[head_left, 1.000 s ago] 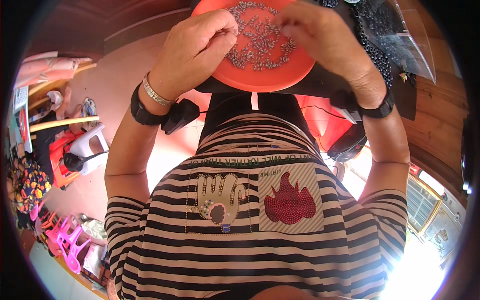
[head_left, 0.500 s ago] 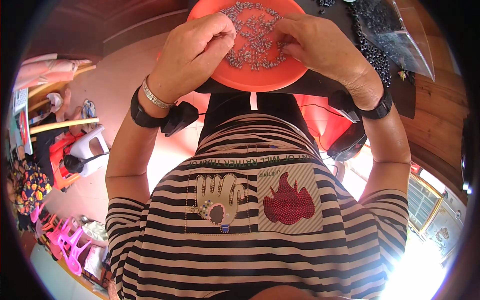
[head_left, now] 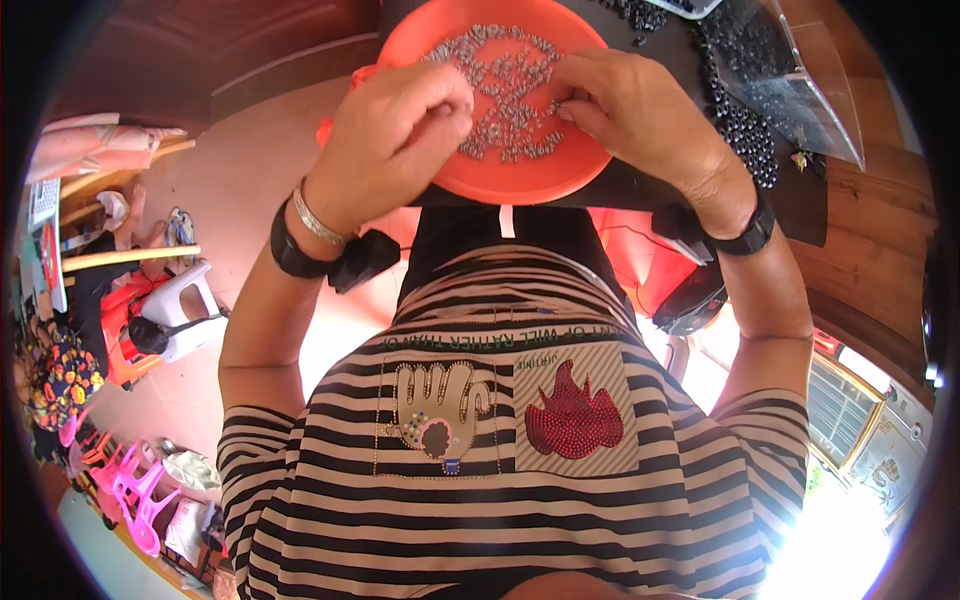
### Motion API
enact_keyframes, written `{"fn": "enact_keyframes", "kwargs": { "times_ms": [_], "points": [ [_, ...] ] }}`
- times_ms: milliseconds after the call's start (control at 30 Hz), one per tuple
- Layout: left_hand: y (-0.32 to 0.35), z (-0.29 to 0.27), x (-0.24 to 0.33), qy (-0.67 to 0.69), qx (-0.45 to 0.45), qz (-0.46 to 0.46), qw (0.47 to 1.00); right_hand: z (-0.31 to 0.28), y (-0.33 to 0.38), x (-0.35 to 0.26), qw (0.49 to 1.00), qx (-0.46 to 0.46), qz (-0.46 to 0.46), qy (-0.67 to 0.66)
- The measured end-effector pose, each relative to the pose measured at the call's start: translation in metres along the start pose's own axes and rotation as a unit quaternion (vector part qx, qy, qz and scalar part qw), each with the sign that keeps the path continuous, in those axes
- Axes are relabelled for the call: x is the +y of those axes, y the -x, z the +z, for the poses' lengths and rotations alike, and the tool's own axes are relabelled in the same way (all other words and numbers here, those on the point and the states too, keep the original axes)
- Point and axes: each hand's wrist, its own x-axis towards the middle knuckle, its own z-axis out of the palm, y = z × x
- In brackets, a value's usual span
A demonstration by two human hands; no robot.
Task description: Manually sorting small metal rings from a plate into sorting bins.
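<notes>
An orange-red plastic basin (head_left: 478, 188) holds many small silvery metal pieces (head_left: 515, 130), spread in a loose layer over its bottom. Over the left part of the basin, my left hand (head_left: 395, 130) is closed, its thumb and fingers curled together. Across from it, my right hand (head_left: 640, 115) is pinched above the basin's right side, fingertips close to the silvery pieces. Whatever either pinch holds is too small or too hidden to name. A patterned bracelet (head_left: 315, 215) and a black band (head_left: 295, 240) circle my left wrist; another black band (head_left: 750, 228) is on the right.
Round black beads (head_left: 745, 145) lie on the dark tabletop (head_left: 665, 165) right of the basin, beside a clear plastic box (head_left: 790, 90). Far left stand a white stool (head_left: 185, 310) and pink plastic chairs (head_left: 140, 495). Another person in a flowered garment (head_left: 70, 365) is there.
The basin and both hands sit slightly lower in the picture. My hands stay over the basin with fingers closed, and the right fingertips have shifted a little.
</notes>
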Motion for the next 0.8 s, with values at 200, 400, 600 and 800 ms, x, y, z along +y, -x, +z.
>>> {"fn": "enact_keyframes", "kwargs": {
  "times_ms": [200,400,600,800],
  "points": [
    [0.025,0.0,0.003,-0.004,0.015,0.064,0.998,-0.013,0.01,0.003,0.986,0.163,0.043,-0.015],
    [0.046,0.008,0.007,-0.108,0.0,0.103,0.989,-0.02,0.058,-0.021,0.964,0.215,0.146,-0.055],
    [0.045,0.016,0.007,-0.135,-0.007,0.112,0.984,0.013,0.1,-0.046,0.953,0.233,0.176,-0.08],
    [0.055,0.019,0.017,-0.184,0.046,0.115,0.975,0.045,0.123,-0.048,0.963,0.229,0.129,0.059]
  ]
}}
